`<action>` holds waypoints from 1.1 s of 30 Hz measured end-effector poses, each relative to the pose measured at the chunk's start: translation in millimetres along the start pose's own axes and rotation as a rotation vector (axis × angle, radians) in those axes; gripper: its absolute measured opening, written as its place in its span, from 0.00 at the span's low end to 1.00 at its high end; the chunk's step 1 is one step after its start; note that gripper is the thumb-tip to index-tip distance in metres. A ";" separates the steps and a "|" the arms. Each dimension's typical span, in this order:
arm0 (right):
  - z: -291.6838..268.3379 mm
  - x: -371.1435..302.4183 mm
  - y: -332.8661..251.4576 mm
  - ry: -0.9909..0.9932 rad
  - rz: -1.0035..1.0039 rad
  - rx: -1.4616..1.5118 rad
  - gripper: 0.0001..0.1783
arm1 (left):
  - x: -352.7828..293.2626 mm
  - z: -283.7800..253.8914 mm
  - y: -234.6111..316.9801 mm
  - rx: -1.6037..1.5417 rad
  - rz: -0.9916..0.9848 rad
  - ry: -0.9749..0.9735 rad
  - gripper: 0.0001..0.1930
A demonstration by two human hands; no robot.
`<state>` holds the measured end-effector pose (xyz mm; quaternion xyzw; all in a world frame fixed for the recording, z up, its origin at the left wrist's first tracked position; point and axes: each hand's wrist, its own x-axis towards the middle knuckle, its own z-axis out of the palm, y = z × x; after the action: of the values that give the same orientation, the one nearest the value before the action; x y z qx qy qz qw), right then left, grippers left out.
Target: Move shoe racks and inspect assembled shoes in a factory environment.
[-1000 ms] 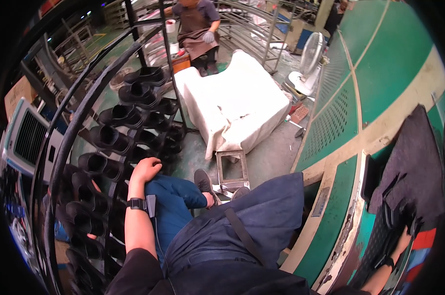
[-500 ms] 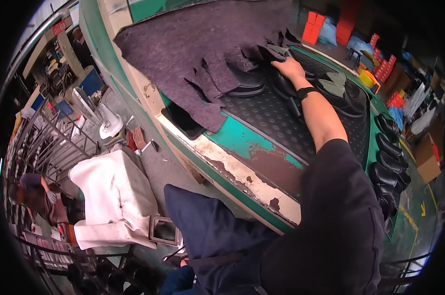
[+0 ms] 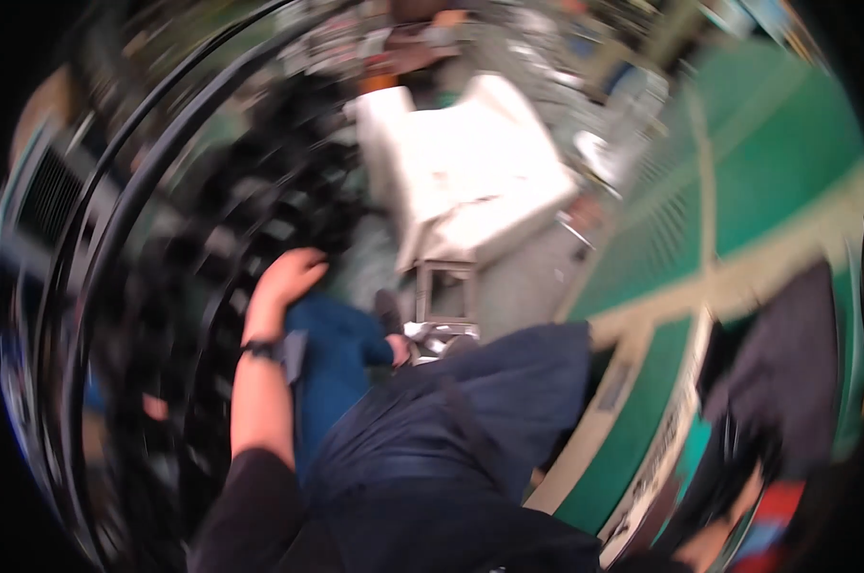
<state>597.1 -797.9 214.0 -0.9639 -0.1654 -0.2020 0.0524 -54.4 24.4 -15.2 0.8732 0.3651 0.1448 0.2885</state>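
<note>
My left hand hangs beside my blue trouser leg, a dark band around its wrist. Its fingers look loosely apart, with nothing seen in them. At the lower right, my right hand is partly hidden and smeared by motion, close to black items that are too blurred to name. Above them, a dark purple-grey cloth drapes over the green and cream machine. A dark navy apron covers my lap.
A white cloth-covered block stands ahead, with a small metal frame before it. Dark curved rails and a rack of blurred black items are on the left. A green panelled machine side rises at the right.
My view has swung left, away from the black studded mat and shoes. My left arm has come into view. The machine and cloth now sit at the right edge, and the picture is blurred.
</note>
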 end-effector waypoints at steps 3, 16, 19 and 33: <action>63.6 157.1 -178.2 -0.057 -0.378 0.059 0.24 | 2.3 6.1 -8.1 0.060 -0.053 0.015 0.20; 128.1 190.0 -536.7 -0.137 -1.029 0.074 0.24 | -17.2 -4.8 8.8 0.052 -0.245 0.039 0.19; 133.6 182.7 -551.1 -0.130 -1.081 0.075 0.24 | -18.0 -2.5 7.9 0.025 -0.282 0.062 0.19; 119.0 137.9 -600.5 -0.001 -1.222 0.128 0.25 | -22.8 1.1 30.1 0.067 -0.320 0.102 0.16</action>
<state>556.3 -172.5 182.0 -0.6896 -0.7001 -0.1848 -0.0151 -53.0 -9.5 1.3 0.8047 0.5181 0.1287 0.2597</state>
